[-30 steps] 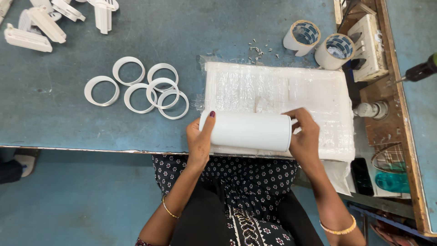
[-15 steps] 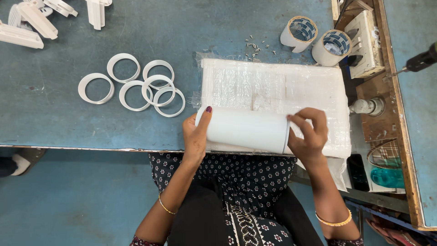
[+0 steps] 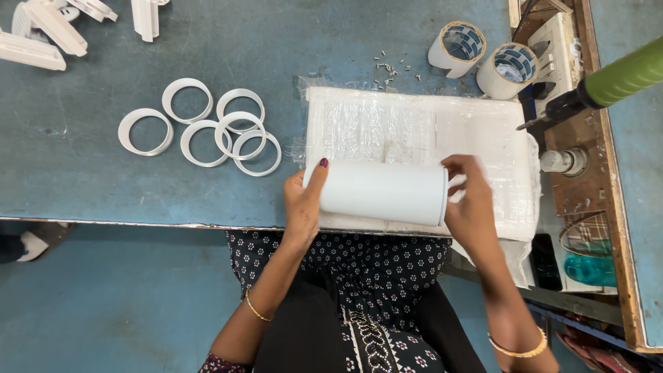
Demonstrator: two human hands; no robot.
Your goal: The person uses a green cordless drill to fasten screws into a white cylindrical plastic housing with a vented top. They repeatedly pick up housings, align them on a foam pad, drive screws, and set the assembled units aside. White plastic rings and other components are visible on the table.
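Observation:
A white cylinder (image 3: 383, 193) lies on its side between my two hands, just above a white pad wrapped in clear plastic (image 3: 414, 131) on the blue table. My left hand (image 3: 304, 204) presses flat against its left end, thumb up. My right hand (image 3: 469, 207) cups the right end, fingers spread over the rim. The cylinder hangs near the table's front edge, over my lap.
Several white plastic rings (image 3: 207, 128) lie left of the pad. White plastic parts (image 3: 41, 34) sit at the far left corner. Two tape rolls (image 3: 483, 59) stand behind the pad, small screws (image 3: 394, 68) beside them. A green-handled tool (image 3: 608, 83) points in from the right above a wooden tray (image 3: 587, 173).
The view has shifted slightly. My right hand slid from the cylinder's top to its right end. The green-handled tool has come further into view at the right.

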